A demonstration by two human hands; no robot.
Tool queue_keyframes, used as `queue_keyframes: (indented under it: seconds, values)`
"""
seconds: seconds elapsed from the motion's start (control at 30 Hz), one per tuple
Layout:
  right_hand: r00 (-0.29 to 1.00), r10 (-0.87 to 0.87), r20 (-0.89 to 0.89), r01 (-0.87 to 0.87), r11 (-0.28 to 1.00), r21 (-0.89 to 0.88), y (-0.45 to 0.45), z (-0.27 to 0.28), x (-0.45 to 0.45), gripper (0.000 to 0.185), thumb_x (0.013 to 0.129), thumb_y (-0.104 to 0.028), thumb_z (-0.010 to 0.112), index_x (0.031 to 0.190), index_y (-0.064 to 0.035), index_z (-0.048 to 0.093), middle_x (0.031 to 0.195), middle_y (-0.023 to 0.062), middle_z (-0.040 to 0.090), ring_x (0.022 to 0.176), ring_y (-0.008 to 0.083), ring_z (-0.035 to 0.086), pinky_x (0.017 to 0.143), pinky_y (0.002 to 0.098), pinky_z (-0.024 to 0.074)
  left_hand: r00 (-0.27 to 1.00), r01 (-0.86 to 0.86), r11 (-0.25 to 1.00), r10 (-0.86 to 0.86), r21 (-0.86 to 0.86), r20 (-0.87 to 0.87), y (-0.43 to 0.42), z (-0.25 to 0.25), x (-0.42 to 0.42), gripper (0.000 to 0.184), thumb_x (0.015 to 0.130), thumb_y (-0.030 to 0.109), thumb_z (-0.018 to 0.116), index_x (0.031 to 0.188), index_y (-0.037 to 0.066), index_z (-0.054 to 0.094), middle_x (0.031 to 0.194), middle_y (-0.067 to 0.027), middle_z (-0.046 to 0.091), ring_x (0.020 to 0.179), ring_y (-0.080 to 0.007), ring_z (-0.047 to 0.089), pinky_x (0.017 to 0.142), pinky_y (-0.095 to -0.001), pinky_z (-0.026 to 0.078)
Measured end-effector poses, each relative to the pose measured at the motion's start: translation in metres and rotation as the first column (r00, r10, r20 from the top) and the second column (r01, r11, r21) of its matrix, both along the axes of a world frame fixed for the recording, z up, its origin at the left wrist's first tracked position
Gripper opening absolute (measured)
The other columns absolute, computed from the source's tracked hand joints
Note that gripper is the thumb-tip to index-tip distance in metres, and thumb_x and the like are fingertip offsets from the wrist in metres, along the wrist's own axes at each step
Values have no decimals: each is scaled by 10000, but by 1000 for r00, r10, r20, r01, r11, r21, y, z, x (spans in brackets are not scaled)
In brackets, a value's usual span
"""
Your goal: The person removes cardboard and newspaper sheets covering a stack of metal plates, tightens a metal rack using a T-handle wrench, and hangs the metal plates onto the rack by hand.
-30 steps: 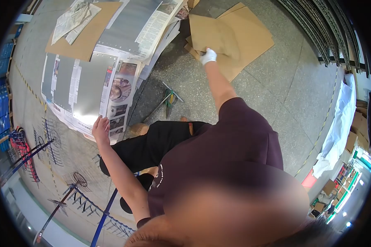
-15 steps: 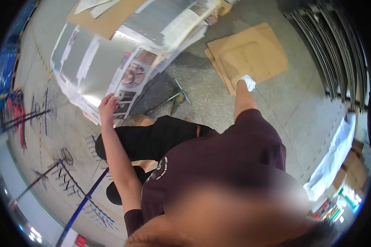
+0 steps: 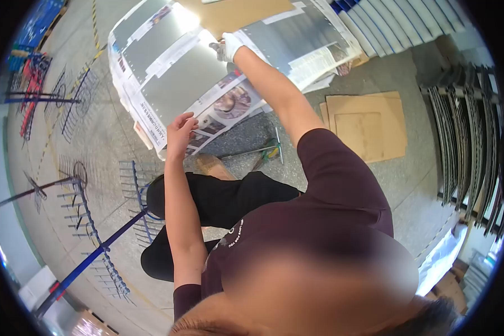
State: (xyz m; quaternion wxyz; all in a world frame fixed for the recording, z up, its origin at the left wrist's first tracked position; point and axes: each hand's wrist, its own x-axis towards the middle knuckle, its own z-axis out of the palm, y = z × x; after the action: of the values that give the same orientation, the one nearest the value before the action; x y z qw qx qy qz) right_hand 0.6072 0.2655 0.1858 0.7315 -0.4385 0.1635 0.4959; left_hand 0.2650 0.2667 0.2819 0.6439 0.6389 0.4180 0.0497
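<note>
A stack of grey metal sheets (image 3: 187,84), overlapped by newspaper strips, lies in front of me. My left hand (image 3: 181,132) is bare, its fingers loosely bent and apart over the near edge, beside the printed newspaper (image 3: 229,105). Stretched across the stack, my right hand (image 3: 228,48) wears a white glove with greyed fingertips. Its fingers look apart, near the edge of a brown cardboard sheet (image 3: 243,15) that rests on the stack; contact is unclear. Nothing shows in either hand.
More brown cardboard (image 3: 369,126) lies on the floor at right. A T-shaped tool with a green part (image 3: 271,152) is below the stack. Blue racks with prongs (image 3: 103,246) stand at left. Dark sheets (image 3: 465,140) stand upright at far right; pale panels (image 3: 397,25) line the back.
My right hand has swung from the floor cardboard up over the metal stack. My left hand stays near the newspaper edge. The view has shifted, and the floor cardboard appears lower.
</note>
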Motion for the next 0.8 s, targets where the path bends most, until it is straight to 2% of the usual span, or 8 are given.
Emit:
queue_keyframes:
  seconds: [0.17,0.33,0.5,0.6,0.67,0.7,0.73,0.8]
  values:
    - [863,-451,-227,462,887,-9,63,-30,2,331,970,-397,392,1030,-81,470,895,124,656,503,122,548,362,247,390,993,-82,995,86,-48,80,12,6,-23,341,855,150,626,1144,-27,596,925,-51,659,802,-97,610,645,-205,449]
    - [970,-227,85,212,964,161,67,-27,35,197,939,-319,472,851,-160,547,629,3,545,470,120,484,398,257,388,985,-109,993,113,-36,129,18,7,-36,322,859,120,616,1141,-34,597,918,-49,659,793,-91,604,632,-200,446]
    - [901,-430,-53,390,751,532,59,40,84,270,942,-244,487,1062,-32,602,853,85,662,660,195,591,645,322,477,981,-128,991,133,-41,144,17,8,-40,330,853,133,620,1140,-29,600,919,-53,663,800,-93,606,635,-202,446]
    - [825,-341,451,228,930,287,-4,93,57,112,888,-160,477,908,-95,565,800,28,623,727,179,630,612,343,518,980,-123,992,127,-35,154,17,10,-33,335,849,140,620,1141,-23,602,922,-54,663,806,-98,609,641,-208,448]
    - [432,46,901,-7,999,-47,-75,84,19,145,898,-146,490,954,-68,599,848,55,647,800,188,628,682,340,511,976,-127,990,135,-53,170,17,9,-28,342,841,149,625,1141,-14,603,916,-49,660,810,-104,614,649,-220,454]
    - [-160,473,867,152,879,-451,-115,74,-7,164,903,-139,497,978,-55,617,873,68,658,837,193,626,718,338,508,971,-142,990,144,-21,191,16,7,-23,331,850,150,624,1142,-3,606,920,-43,662,817,-102,620,653,-214,454]
    - [-356,624,695,257,781,-570,-152,68,-38,184,908,-132,504,1001,-41,634,897,81,670,873,197,625,753,337,505,967,-156,988,151,8,207,15,5,-19,320,858,152,623,1144,9,609,923,-38,664,824,-100,625,657,-208,454]
    - [498,204,843,-253,964,-84,-234,24,-97,333,894,-167,568,1202,-45,544,1158,82,596,1061,174,572,817,333,495,952,-215,976,199,45,232,10,8,-8,323,866,161,633,1158,25,605,942,-37,660,844,-109,633,667,-214,464]
